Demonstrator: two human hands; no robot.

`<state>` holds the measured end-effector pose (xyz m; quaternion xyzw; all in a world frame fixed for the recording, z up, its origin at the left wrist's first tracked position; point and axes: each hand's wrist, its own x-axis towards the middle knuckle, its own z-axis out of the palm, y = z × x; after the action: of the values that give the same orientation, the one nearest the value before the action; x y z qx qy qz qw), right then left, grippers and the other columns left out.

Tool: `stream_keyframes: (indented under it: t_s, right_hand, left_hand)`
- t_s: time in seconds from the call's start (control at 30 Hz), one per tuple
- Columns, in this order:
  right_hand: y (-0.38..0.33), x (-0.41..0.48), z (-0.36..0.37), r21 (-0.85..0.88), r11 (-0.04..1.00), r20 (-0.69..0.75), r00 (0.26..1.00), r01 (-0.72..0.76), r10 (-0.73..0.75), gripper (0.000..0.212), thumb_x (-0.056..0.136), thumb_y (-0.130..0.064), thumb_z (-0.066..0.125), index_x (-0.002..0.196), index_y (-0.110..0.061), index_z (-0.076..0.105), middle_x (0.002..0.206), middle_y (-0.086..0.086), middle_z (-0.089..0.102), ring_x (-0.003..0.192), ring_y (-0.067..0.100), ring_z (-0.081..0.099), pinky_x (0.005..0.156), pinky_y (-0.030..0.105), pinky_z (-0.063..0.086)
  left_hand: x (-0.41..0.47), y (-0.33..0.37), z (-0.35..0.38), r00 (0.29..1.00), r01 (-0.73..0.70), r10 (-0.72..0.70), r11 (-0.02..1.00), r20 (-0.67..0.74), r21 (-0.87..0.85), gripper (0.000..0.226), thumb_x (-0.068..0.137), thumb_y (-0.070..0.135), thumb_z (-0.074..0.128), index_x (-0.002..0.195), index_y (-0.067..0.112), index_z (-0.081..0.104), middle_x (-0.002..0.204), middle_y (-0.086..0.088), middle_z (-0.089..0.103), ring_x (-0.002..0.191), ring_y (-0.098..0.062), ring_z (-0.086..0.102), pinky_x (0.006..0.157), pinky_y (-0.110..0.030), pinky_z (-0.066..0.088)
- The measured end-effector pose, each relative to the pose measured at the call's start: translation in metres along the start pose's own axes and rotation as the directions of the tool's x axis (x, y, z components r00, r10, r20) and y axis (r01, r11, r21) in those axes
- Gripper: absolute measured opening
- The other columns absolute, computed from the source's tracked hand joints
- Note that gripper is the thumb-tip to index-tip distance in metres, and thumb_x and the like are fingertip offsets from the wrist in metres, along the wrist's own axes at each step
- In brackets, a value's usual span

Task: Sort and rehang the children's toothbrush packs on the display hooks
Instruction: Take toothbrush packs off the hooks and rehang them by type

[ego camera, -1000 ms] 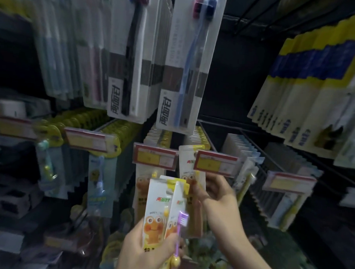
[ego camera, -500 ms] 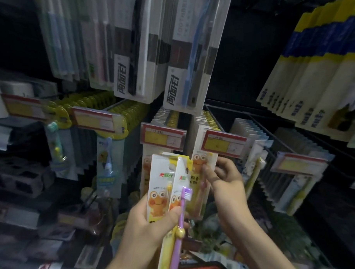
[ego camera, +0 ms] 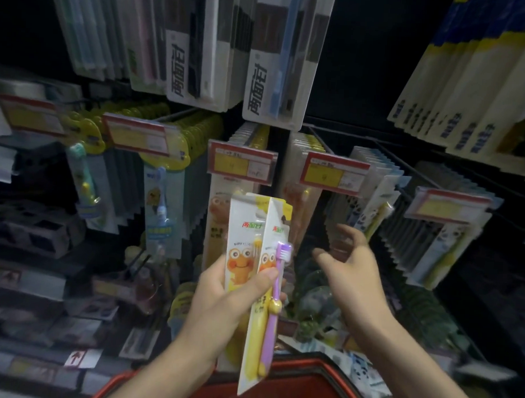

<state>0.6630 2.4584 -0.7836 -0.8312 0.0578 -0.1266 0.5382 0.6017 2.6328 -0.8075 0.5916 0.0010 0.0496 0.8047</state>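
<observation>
The packs (ego camera: pixel 248 228) gripped in the left hand (ego camera: pixel 222 298) are glossy printed card faced with clear plastic blister. The purple toothbrush (ego camera: pixel 277 288) in the front one looks like smooth moulded plastic with a paler bristle head. Just above that hand, the price tags (ego camera: pixel 241 165) are matt paper behind shiny clear plastic sleeves. Beyond the right hand (ego camera: pixel 351 261), thin dark metal hooks (ego camera: pixel 405 164) carry more card-and-blister packs. Below both hands, the red basket (ego camera: pixel 324 360) has a smooth, faintly glossy plastic rim.
</observation>
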Motion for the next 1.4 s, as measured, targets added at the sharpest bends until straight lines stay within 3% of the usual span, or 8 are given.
stream_keyframes:
  t_s: [0.1,0.2,0.4,0.53,0.8,0.93,1.23,1.4]
  right_hand:
    - [-0.006,-0.014,-0.009,0.077,0.997,0.087,0.996,0.017,-0.023,0.014,0.098,-0.026,0.07,0.112,-0.025,0.073,0.103,-0.008,0.074,0.095,0.006,0.069,0.085,0.031,0.058]
    - [-0.01,-0.031,-0.008,0.24,0.967,0.313,0.95,-0.085,0.005,0.017,0.102,-0.019,0.064,0.099,-0.013,0.079,0.08,0.001,0.078,0.073,0.008,0.071,0.067,0.023,0.061]
    - [-0.005,-0.038,-0.016,0.319,0.924,0.435,0.899,-0.211,0.055,0.019,0.104,-0.012,0.059,0.11,-0.006,0.076,0.1,0.014,0.081,0.091,0.025,0.08,0.077,0.032,0.066]
    - [-0.004,-0.035,-0.025,0.329,0.928,0.41,0.912,-0.174,0.026,0.018,0.105,-0.014,0.059,0.11,-0.008,0.075,0.1,0.01,0.081,0.091,0.025,0.079,0.071,0.026,0.063]
    - [-0.018,-0.013,-0.028,0.236,0.972,0.251,0.966,-0.004,-0.057,0.018,0.105,-0.012,0.059,0.106,-0.016,0.076,0.093,0.002,0.082,0.089,0.027,0.078,0.075,0.035,0.062]
    - [-0.024,-0.01,-0.021,0.179,0.98,0.215,0.968,0.09,-0.129,0.022,0.105,-0.01,0.057,0.103,-0.021,0.076,0.092,-0.005,0.081,0.089,0.019,0.076,0.071,0.023,0.06]
    - [-0.03,0.003,-0.009,0.233,0.968,0.146,0.98,0.096,-0.133,0.021,0.108,-0.016,0.055,0.108,-0.021,0.074,0.094,-0.008,0.081,0.084,0.006,0.076,0.064,0.014,0.055]
    - [-0.024,0.007,-0.006,0.296,0.955,0.131,0.989,0.022,-0.063,0.017,0.108,-0.017,0.056,0.109,-0.018,0.073,0.094,0.001,0.082,0.088,0.019,0.079,0.083,0.039,0.064]
  left_hand:
    - [-0.002,-0.002,0.005,1.0,-0.001,0.001,1.0,0.022,-0.012,0.023,0.088,0.015,0.075,0.11,0.011,0.073,0.097,-0.017,0.08,0.079,-0.029,0.076,0.068,-0.029,0.063]
    - [-0.001,-0.006,0.011,1.0,0.01,-0.009,0.998,0.012,-0.063,0.028,0.083,0.026,0.077,0.109,0.016,0.076,0.101,-0.012,0.081,0.086,-0.025,0.078,0.076,-0.035,0.064]
    - [0.0,-0.011,0.023,1.0,0.015,-0.017,0.992,-0.015,-0.127,0.031,0.077,0.029,0.08,0.106,0.019,0.077,0.096,-0.008,0.082,0.079,-0.022,0.079,0.071,-0.037,0.064]
    - [0.002,-0.01,0.027,0.998,-0.043,0.04,0.996,-0.038,-0.079,0.034,0.073,0.027,0.08,0.103,0.012,0.073,0.072,0.006,0.076,0.058,-0.004,0.068,0.056,-0.017,0.053]
    - [-0.001,-0.013,0.023,0.999,-0.034,0.033,0.999,-0.039,-0.033,0.022,0.088,0.04,0.074,0.099,0.021,0.071,0.066,-0.004,0.055,0.063,-0.036,0.053,0.056,-0.04,0.048]
    - [0.002,-0.012,0.024,0.994,-0.084,0.083,0.996,-0.075,-0.018,0.014,0.091,0.023,0.073,0.098,0.011,0.07,0.055,0.004,0.06,0.056,-0.018,0.062,0.055,-0.019,0.054]
    - [0.008,-0.008,0.02,0.991,-0.069,0.07,0.998,-0.115,0.01,0.018,0.091,0.025,0.074,0.104,0.012,0.071,0.061,-0.001,0.07,0.079,-0.029,0.079,0.063,-0.023,0.06]
    - [0.006,-0.007,0.019,0.993,-0.057,0.057,0.998,-0.103,0.006,0.017,0.092,0.023,0.073,0.104,0.011,0.07,0.058,0.002,0.068,0.079,-0.029,0.079,0.062,-0.021,0.059]
